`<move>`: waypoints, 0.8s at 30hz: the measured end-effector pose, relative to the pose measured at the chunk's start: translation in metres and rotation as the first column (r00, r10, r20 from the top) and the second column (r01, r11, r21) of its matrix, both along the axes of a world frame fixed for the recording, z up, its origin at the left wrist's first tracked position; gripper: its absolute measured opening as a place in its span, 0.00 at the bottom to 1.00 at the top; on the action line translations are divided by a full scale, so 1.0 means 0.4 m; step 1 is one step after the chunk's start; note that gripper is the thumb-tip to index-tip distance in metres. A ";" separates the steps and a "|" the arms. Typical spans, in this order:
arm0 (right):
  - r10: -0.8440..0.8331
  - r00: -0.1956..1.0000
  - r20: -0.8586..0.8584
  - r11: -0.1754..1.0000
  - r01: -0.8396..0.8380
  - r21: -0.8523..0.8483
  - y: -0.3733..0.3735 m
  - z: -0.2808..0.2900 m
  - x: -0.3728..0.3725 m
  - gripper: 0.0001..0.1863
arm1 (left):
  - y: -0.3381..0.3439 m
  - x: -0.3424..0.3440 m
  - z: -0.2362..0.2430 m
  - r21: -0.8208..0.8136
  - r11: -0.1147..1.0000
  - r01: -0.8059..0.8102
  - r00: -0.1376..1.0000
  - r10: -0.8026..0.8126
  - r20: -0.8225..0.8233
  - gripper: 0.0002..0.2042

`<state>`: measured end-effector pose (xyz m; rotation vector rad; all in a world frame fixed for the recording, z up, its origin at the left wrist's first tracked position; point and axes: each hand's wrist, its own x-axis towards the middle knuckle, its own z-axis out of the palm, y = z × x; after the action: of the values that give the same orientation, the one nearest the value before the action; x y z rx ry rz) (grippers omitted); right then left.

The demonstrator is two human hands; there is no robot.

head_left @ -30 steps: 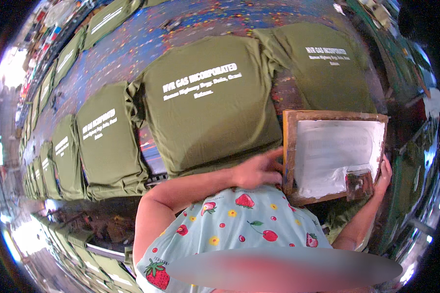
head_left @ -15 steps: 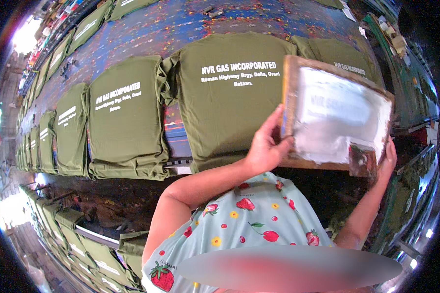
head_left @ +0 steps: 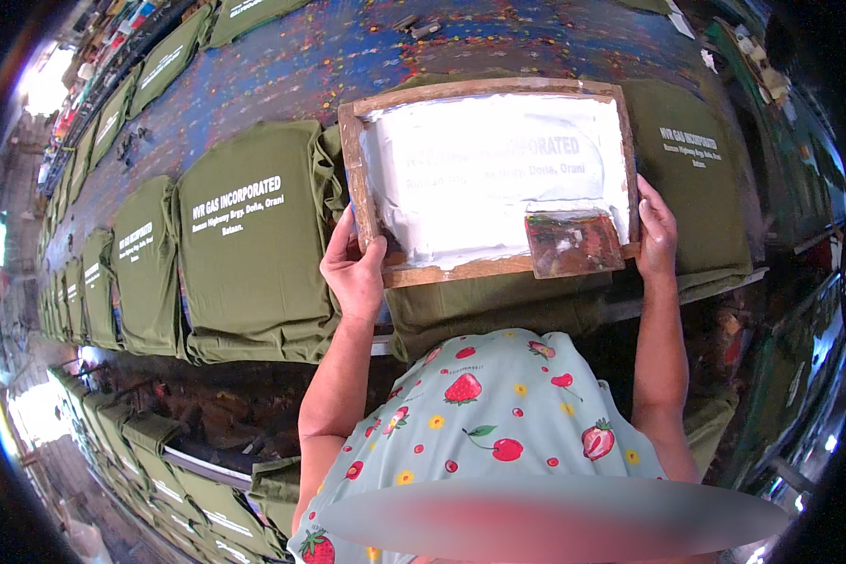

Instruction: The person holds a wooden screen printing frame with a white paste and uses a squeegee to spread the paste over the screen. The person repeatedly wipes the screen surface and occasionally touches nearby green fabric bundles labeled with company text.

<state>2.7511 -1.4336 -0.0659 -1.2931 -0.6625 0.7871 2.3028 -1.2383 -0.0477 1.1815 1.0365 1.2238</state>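
A wooden-framed printing screen [head_left: 461, 207], its mesh smeared with white ink, is level in front of me over an olive green shirt [head_left: 498, 305]. My left hand [head_left: 355, 263] grips the frame's left side, thumb on top. At the right side my right hand [head_left: 656, 230] holds the frame by its edge. A dark, ink-stained squeegee [head_left: 575, 246] rests in the screen's lower right corner, overlapping the frame's near edge. Most of the shirt beneath is hidden, and whether the screen touches it I cannot tell.
Olive shirts with white print, such as one at left [head_left: 254, 235] and one at right [head_left: 691, 169], lie along the paint-spotted blue table [head_left: 348, 56]. More shirts [head_left: 174, 470] lie on a second table at lower left. Small dark objects [head_left: 418, 28] sit at the far side.
The screen has moved left from the right-hand shirt to the middle one and straightened from its tilt. Both hands have travelled with it, still gripping its sides.
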 end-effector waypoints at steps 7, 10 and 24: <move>0.026 0.999 -0.024 0.993 -0.028 -0.113 0.071 -0.055 0.020 0.30 | 0.065 0.030 -0.032 -0.115 0.993 -0.003 0.999 -0.002 -0.044 0.33; 0.007 0.999 -0.032 0.987 -0.012 -0.160 0.069 -0.064 0.026 0.30 | 0.072 0.039 -0.038 -0.093 0.995 -0.019 1.000 0.018 -0.007 0.32; -0.010 1.000 -0.008 0.975 0.008 -0.224 0.081 -0.049 0.008 0.29 | 0.063 0.043 -0.027 -0.186 0.981 -0.050 0.998 0.040 -0.058 0.33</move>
<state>2.7544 -1.4010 -0.0855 -1.4950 -0.5720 0.8785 2.3200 -1.2131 -0.0584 1.0549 1.1973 1.1080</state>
